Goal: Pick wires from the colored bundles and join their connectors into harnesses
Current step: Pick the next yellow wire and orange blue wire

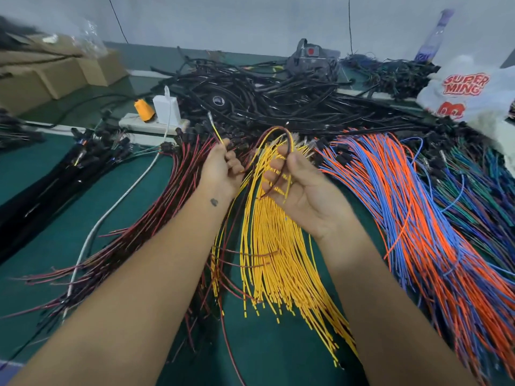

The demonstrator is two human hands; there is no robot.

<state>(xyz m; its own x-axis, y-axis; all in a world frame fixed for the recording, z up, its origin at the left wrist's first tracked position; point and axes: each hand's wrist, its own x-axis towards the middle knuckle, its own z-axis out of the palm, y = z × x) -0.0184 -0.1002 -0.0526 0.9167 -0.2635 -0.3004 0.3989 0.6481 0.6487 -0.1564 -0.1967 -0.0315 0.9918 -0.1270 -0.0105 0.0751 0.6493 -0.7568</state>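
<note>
A dark green table (69, 232) runs back to a pale wall (250, 20). At its far left stand cardboard boxes (55, 73), then a power strip (147, 125) carrying an orange plug (143, 109) and a white charger (165, 110), whose white cable (111, 213) trails toward the near edge. The red-and-black wire bundle (133, 240) fans under the left forearm. The left hand (221, 171) pinches a single yellow wire (215, 129), its metal terminal pointing up and away. Between both arms lies the yellow wire bundle (273, 268). The right hand (295, 185), palm up, curls its fingers round a looped dark red wire (281, 160) just above that bundle. Behind both hands sprawls a heap of black harnesses (278, 93). To the right spread the orange-and-blue wire bundle (418, 218), then green and blue wires (482, 190), with a printed white bag (471, 90) beyond.
</note>
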